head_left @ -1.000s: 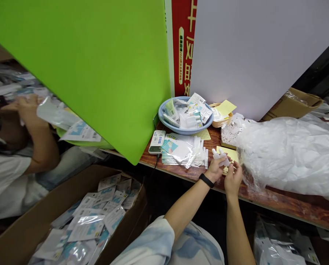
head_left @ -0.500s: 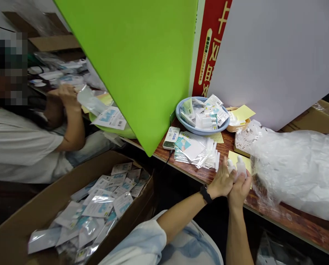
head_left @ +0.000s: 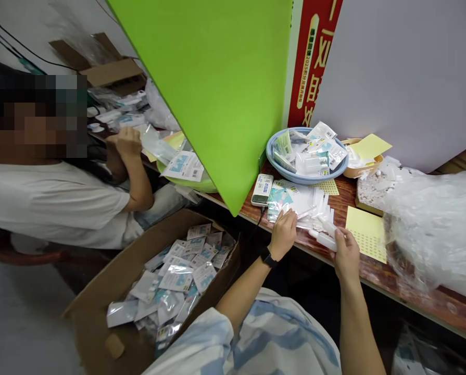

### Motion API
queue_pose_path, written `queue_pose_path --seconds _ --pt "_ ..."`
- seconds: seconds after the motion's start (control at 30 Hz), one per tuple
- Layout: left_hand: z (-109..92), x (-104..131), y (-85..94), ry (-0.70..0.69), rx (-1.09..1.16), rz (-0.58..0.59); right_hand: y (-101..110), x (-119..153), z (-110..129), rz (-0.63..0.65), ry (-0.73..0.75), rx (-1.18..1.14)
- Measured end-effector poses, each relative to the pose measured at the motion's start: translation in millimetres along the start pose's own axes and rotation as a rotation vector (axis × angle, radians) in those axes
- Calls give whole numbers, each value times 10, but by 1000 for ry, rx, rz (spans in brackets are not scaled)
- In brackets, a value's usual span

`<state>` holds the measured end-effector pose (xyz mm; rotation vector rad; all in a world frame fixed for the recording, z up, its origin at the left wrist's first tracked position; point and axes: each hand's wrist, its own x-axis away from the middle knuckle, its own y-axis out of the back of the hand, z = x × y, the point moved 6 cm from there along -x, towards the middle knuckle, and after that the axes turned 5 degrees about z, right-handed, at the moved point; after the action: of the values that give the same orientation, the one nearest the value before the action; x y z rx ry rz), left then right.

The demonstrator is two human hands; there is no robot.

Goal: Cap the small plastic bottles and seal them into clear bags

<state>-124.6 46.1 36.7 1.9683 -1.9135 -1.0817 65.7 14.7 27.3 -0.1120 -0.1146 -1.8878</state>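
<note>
My right hand [head_left: 347, 251] is closed on small white bottles [head_left: 325, 239], held at the table's front edge with their tips pointing left. My left hand [head_left: 283, 234], with a dark band at the wrist, rests at the near side of a stack of clear packets with printed cards [head_left: 285, 200]. Its fingers touch the stack; whether they grip a packet is too small to tell. White strips [head_left: 322, 204] lie on the stack's right side. A yellow sticker sheet [head_left: 367, 232] is right of the bottles.
Behind the stack stands a blue basin [head_left: 274, 165] of packets, beside an orange tray [head_left: 367, 167]. A phone-like device [head_left: 262, 189] lies left. Plastic wrap [head_left: 443, 229] covers the right. A carton [head_left: 100, 291] holds packets; a person [head_left: 53, 203] sits beyond the green panel [head_left: 217, 78].
My hands have come apart. The left moved left onto the packet stack, while the right kept the bottles and tilted them leftward. The camera view has shifted.
</note>
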Motion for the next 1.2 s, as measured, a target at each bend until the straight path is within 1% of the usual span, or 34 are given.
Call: queue_pose_path --seconds 0.07,0.13,0.23,0.33,0.4,0.5,0.6,0.67,0.73,0.8,0.83,0.9,0.97,1.0,1.07,1.13,1.2 --pt "-7 13 28 6 27 -29 -142 -44 16 57 -19 10" --pt "-31 33 48 -9 48 -29 -229 -115 44 65 -17 23" --pt "-109 70 46 -38 66 -3 -272 -218 71 -4 15 41" --pt "-251 88 -13 -87 27 40 -299 -246 89 -71 78 62" --pt "-371 79 -60 -147 -52 47 -333 -223 125 -91 143 69" --pt "-563 59 -112 -272 -175 0 -406 -182 203 -72 234 50" --pt "-724 83 -143 -369 -210 -40 -432 -184 265 -49 270 4" --pt "-804 135 -139 -420 -216 -20 -391 -201 272 -54 256 -26" --pt "-874 205 -114 -534 -254 62 -325 -200 252 -42 215 -57" --pt "-884 246 -33 -665 -360 123 -259 -164 216 -11 161 -91" --pt "-854 230 33 -705 -434 115 -235 -134 198 6 136 -107" --pt "-754 123 186 -720 -580 23 -218 -69 177 29 104 -131" --pt "-682 -6 265 -756 -666 -57 -248 -26 189 10 117 -131" --pt "-671 -57 261 -790 -684 -71 -279 -20 208 -15 139 -124" --pt "-700 -120 194 -844 -697 -76 -355 -31 270 -85 198 -107" --pt "-775 -138 109 -854 -693 -76 -416 -42 353 -160 262 -88" --pt "-862 -129 58 -838 -668 -72 -422 -20 435 -210 327 -66"
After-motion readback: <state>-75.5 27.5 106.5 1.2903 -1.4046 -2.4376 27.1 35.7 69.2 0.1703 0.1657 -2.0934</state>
